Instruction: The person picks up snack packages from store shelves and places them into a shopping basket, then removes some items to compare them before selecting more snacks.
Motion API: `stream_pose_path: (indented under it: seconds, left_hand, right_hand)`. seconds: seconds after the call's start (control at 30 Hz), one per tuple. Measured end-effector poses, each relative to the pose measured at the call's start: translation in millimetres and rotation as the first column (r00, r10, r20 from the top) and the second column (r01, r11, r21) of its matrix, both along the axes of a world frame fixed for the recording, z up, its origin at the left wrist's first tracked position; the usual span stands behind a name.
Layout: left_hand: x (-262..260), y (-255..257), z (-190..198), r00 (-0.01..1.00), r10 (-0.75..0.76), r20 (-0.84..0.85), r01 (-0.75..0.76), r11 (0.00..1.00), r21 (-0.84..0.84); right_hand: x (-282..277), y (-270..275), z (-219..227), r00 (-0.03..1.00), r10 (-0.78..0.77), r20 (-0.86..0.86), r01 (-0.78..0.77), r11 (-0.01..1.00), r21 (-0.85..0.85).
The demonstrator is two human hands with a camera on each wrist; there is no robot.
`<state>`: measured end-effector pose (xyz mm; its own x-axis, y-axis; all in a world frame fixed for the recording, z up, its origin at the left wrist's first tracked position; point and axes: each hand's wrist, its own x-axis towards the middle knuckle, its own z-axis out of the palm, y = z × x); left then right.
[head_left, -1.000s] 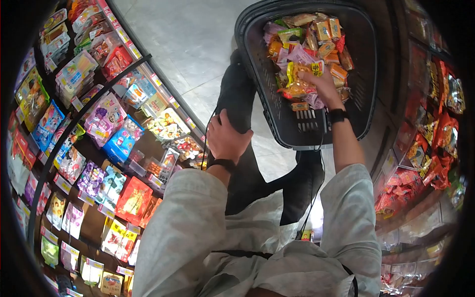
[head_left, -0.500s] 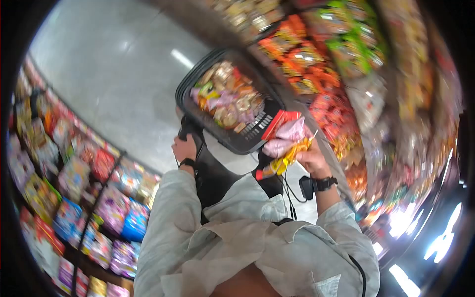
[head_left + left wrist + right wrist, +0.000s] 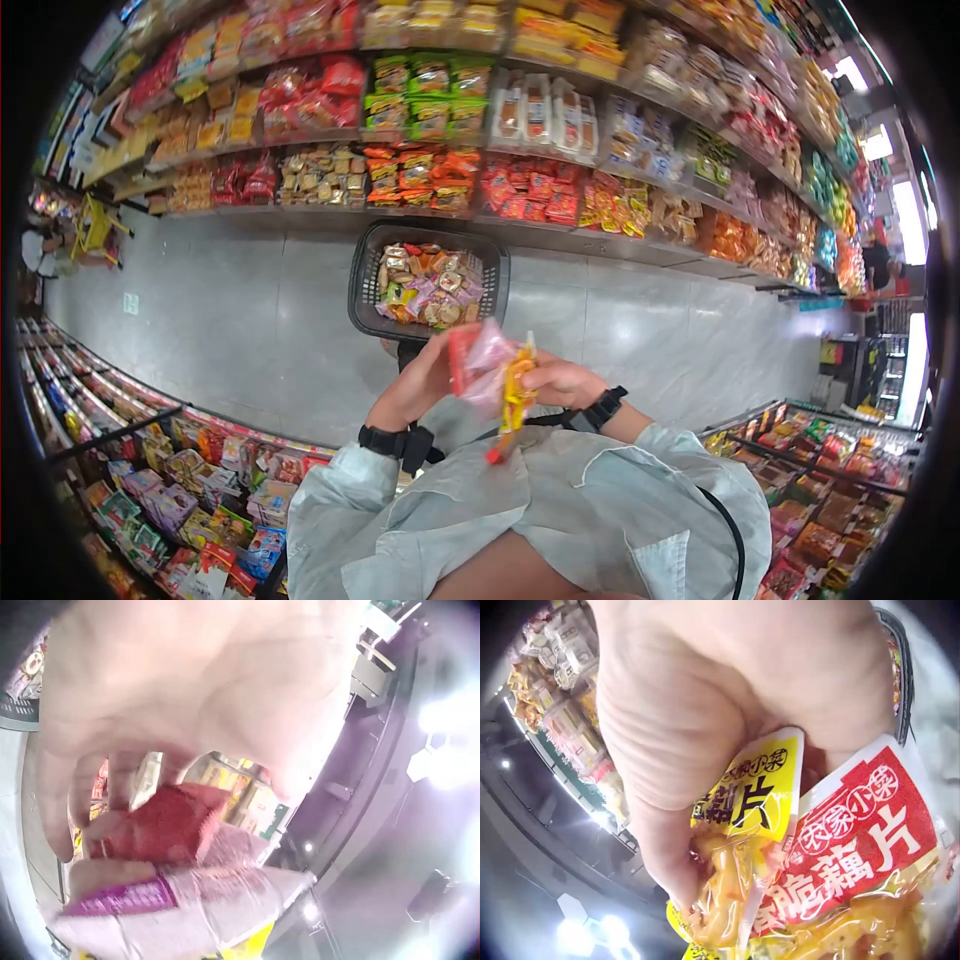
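Note:
In front of the torso, both hands meet at a bunch of small snack packets. My left hand [image 3: 415,385] is at the red packet [image 3: 459,358]; in the left wrist view its fingers reach around the red packet [image 3: 176,825], above a pink-white packet [image 3: 217,904] with a purple label. The right hand [image 3: 565,383] grips a yellow packet [image 3: 518,388], beside the blurred pink packet [image 3: 487,368]. Seen from the right wrist, thumb and fingers pinch a yellow-labelled packet [image 3: 769,791] against a red-labelled packet [image 3: 855,832] with glossy yellow-orange contents.
A black basket [image 3: 362,300] holding many small wrapped snacks stands just beyond the hands, by the shelf base. Tiered snack shelves [image 3: 560,150] run across the far side of the grey floor [image 3: 650,310]. Packaged-snack displays stand at the lower left and lower right [image 3: 820,500].
The right hand has lifted packets out of the basket and up to the torso. The left hand has left the knee and come to the red packet. The view has swung toward the shelves.

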<state>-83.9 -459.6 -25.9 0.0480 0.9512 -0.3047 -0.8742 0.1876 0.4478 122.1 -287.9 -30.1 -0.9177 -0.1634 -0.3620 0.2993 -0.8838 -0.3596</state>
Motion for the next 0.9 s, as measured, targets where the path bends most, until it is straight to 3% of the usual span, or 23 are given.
stream_pose_path:
  seconds: [0.13, 0.17, 0.27, 0.3, 0.4, 0.53, 0.7, 0.83, 0.9]
  left_hand:
    - [46, -1, 33, 0.981, -0.010, -0.195, -0.012, 0.994, -0.112]
    - [55, 1, 39, 0.989, 0.027, -0.143, -0.051, 0.985, -0.167]
    - [87, 5, 44, 0.910, -0.013, -0.414, -0.066, 0.982, -0.177]
    - [93, 6, 38, 0.952, 0.013, -0.304, -0.078, 0.976, -0.201]
    - [109, 13, 26, 0.973, -0.035, -0.228, -0.012, 0.980, -0.201]
    - [117, 31, 17, 0.985, -0.106, -0.138, 0.056, 0.944, -0.326]
    - [121, 64, 27, 0.981, -0.159, -0.114, 0.127, 0.961, -0.248]
    - [112, 76, 11, 0.912, -0.396, -0.107, 0.353, 0.890, -0.287]
    - [107, 76, 4, 0.849, -0.496, -0.183, 0.445, 0.857, -0.260]
  right_hand:
    - [19, 0, 32, 1.000, -0.009, -0.003, 0.009, 0.990, 0.141]
    - [24, 0, 36, 0.999, -0.017, -0.029, 0.023, 0.979, 0.202]
    - [42, 6, 54, 0.996, -0.024, -0.089, 0.049, 0.956, 0.290]
    - [49, 8, 59, 0.994, -0.029, -0.103, 0.061, 0.948, 0.312]
    - [67, 6, 56, 0.989, -0.102, -0.106, 0.133, 0.924, 0.358]
    - [84, -1, 34, 0.981, -0.186, -0.046, 0.188, 0.887, 0.422]
    - [103, -4, 32, 0.942, -0.324, 0.092, 0.198, 0.754, 0.627]
    - [112, -6, 42, 0.916, -0.388, 0.101, 0.216, 0.690, 0.690]
    - [113, -16, 41, 0.891, -0.433, 0.135, 0.202, 0.644, 0.738]
